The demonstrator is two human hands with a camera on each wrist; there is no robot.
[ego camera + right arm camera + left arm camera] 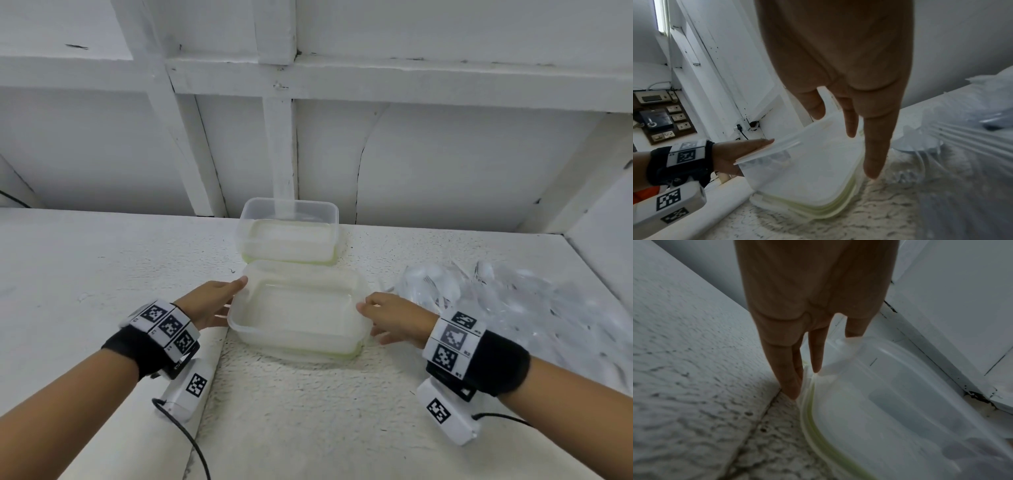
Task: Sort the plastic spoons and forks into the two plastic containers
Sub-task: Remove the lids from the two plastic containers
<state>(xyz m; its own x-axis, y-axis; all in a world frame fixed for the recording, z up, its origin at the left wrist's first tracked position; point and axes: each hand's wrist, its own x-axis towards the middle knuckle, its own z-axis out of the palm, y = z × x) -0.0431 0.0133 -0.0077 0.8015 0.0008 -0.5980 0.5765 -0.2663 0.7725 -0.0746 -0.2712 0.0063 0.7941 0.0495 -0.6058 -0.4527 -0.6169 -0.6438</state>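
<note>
Near container (298, 317): clear plastic, sat mid-counter on lid with green seal (813, 209), directly before me. My left hand (212, 303): fingers straight, pressed flat against its left wall, thumb at rim. My right hand (394, 318): fingers straight, laid against its right wall. Neither hand curled round anything. Far container (289, 229): same kind, stood just behind first, close to white wall (445, 154). Spoons and forks (496, 301): clear plastic, heaped on counter (102, 260) to my right, just beyond right hand. Switch panel (659, 113): on wall, far left.
</note>
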